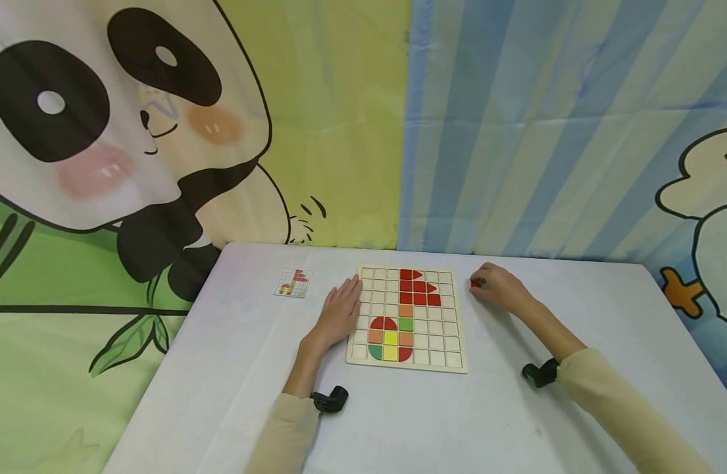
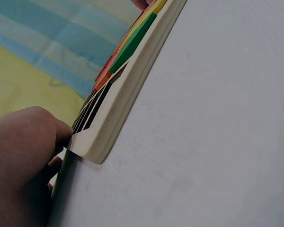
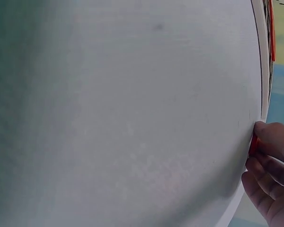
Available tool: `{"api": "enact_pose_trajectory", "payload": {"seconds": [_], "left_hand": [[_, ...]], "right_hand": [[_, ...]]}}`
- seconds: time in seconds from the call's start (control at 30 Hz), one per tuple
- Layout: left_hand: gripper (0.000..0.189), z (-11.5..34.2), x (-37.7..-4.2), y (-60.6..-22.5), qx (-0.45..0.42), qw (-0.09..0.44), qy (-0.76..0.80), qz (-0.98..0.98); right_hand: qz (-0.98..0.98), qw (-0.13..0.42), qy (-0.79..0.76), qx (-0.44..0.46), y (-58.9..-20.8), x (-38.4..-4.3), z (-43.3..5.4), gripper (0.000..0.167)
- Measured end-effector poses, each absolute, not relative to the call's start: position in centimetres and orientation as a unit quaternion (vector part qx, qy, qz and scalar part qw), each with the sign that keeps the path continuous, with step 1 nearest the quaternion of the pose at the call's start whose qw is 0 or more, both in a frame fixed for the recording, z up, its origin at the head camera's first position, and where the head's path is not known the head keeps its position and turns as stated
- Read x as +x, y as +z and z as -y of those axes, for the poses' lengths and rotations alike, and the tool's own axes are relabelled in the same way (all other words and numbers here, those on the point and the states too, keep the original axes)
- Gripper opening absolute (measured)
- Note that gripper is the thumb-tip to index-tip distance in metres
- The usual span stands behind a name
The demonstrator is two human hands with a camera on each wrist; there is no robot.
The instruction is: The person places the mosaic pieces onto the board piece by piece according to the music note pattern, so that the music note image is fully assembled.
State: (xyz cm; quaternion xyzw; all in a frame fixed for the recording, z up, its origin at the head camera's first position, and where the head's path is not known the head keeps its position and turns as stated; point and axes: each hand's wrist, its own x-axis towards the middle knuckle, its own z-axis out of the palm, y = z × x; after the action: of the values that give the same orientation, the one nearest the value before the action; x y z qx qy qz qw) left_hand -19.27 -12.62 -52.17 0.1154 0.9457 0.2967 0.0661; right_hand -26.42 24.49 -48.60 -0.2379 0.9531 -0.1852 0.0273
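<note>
A wooden grid board (image 1: 435,341) lies on the white table, with red, orange, yellow and green tiles in part of its cells. My left hand (image 1: 339,309) rests along its left edge with the fingers extended; the left wrist view shows that hand (image 2: 26,146) touching the board's corner (image 2: 92,146). To the right of the board, my right hand (image 1: 501,287) pinches a small red tile (image 1: 475,284) between thumb and fingers. In the right wrist view the red tile (image 3: 253,144) is mostly covered by the fingers, so its shape cannot be told.
A small pattern card (image 1: 293,283) printed with a coloured grid picture lies left of the board. The white table (image 1: 221,375) meets a printed curtain (image 1: 339,118) at its far edge. A black wrist camera (image 1: 330,399) sits on the left wrist, another (image 1: 539,374) on the right.
</note>
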Motion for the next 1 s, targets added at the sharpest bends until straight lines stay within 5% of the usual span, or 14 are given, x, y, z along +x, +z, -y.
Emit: {"api": "enact_pose_trajectory", "payload": {"seconds": [0.57, 1.0], "left_hand": [[0.056, 12.7, -19.3, -52.6, 0.117, 0.062, 0.294, -0.947], [0.056, 12.8, -19.3, -52.4, 0.116, 0.07, 0.288, -0.948]], "right_hand": [[-0.911, 0.032, -0.265, -0.313, -49.4, -23.4, -21.1, 0.021], [-0.924, 0.054, -0.248, -0.285, -49.0, -23.3, -19.9, 0.02]]}}
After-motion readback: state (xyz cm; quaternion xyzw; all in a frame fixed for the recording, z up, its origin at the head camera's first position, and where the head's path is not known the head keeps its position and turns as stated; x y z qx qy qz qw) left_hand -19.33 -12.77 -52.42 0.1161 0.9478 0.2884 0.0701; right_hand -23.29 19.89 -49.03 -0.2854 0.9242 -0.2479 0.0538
